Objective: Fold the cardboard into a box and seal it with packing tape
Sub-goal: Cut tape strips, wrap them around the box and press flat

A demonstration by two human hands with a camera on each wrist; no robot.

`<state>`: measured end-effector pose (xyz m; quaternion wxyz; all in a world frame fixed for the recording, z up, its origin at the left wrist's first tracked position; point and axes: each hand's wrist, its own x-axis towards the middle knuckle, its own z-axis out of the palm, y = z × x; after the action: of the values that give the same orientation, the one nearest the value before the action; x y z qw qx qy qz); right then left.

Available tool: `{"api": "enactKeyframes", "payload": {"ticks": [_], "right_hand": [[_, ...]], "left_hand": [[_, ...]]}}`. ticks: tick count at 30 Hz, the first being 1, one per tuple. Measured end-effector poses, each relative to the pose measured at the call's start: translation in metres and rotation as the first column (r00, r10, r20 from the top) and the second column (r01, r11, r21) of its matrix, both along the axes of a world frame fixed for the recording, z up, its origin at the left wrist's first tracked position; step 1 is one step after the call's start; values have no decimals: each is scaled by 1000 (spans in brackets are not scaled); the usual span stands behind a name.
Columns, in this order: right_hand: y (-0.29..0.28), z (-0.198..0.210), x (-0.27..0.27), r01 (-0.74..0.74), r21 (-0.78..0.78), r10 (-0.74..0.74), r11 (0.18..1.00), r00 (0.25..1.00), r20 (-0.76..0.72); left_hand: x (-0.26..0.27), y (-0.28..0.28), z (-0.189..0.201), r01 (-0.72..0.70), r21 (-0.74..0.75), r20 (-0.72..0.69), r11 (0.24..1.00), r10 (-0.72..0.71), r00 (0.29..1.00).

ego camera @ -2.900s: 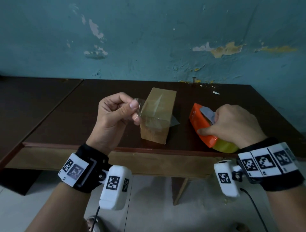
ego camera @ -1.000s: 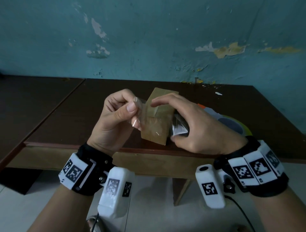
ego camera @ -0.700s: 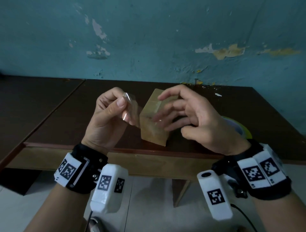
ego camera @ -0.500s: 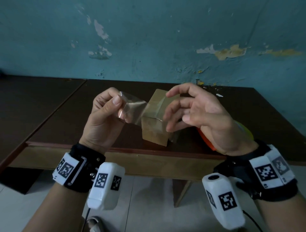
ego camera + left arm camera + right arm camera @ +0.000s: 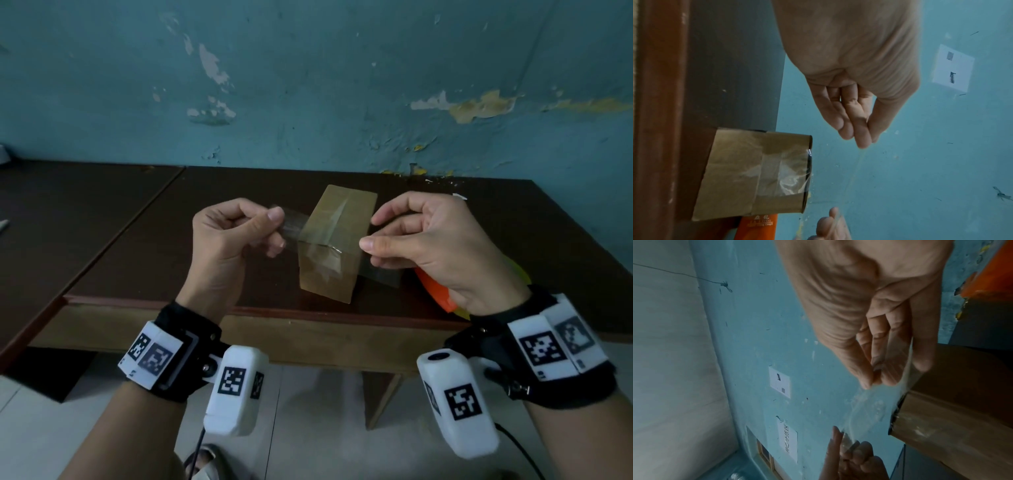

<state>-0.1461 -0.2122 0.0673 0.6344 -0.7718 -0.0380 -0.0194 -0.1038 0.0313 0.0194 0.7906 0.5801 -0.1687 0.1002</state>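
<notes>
A small brown cardboard box (image 5: 337,236) stands near the front edge of the dark table (image 5: 164,253), with clear tape over its near end. A strip of clear packing tape (image 5: 291,224) is stretched across just above the box top. My left hand (image 5: 274,229) pinches its left end and my right hand (image 5: 368,241) pinches its right end. In the left wrist view the left hand (image 5: 869,134) holds the tape (image 5: 855,170) edge-on beside the box (image 5: 756,175). The right wrist view shows the right hand (image 5: 879,378) pinching the tape (image 5: 869,410) next to the box (image 5: 951,402).
An orange tape dispenser (image 5: 435,294) with a yellow roll lies on the table to the right of the box, partly hidden by my right hand. A second dark table (image 5: 68,212) adjoins on the left. The peeling blue wall (image 5: 308,85) stands close behind.
My right hand left the orange dispenser, came over to the box and took the tape's free right end. The strip, earlier bunched at my left fingers, is now pulled straight over the box.
</notes>
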Motion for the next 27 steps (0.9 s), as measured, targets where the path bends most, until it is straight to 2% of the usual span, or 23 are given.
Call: {"api": "enactKeyframes", "payload": {"ticks": [5,11,15,18,27], "right_hand": [[-4,0,3,68,63,-67,996,998,-13],[-7,-2,7,116,13,-116,993,993,-21],[-8,-6,8,137,-62,-140,989,989,-49],[-10,-7,7,159,-51,-162,986,985,-57],[-10,5,1,126,18,-126,992,991,-39]], "left_hand": [[0,3,1,-30,25,-25,999,31,999],[4,8,-5,-101,163,-101,981,119,988],[8,7,-10,-128,185,-142,974,155,978],[8,8,-10,-142,177,-131,974,166,977],[7,2,-6,-53,74,-65,996,58,996]]}}
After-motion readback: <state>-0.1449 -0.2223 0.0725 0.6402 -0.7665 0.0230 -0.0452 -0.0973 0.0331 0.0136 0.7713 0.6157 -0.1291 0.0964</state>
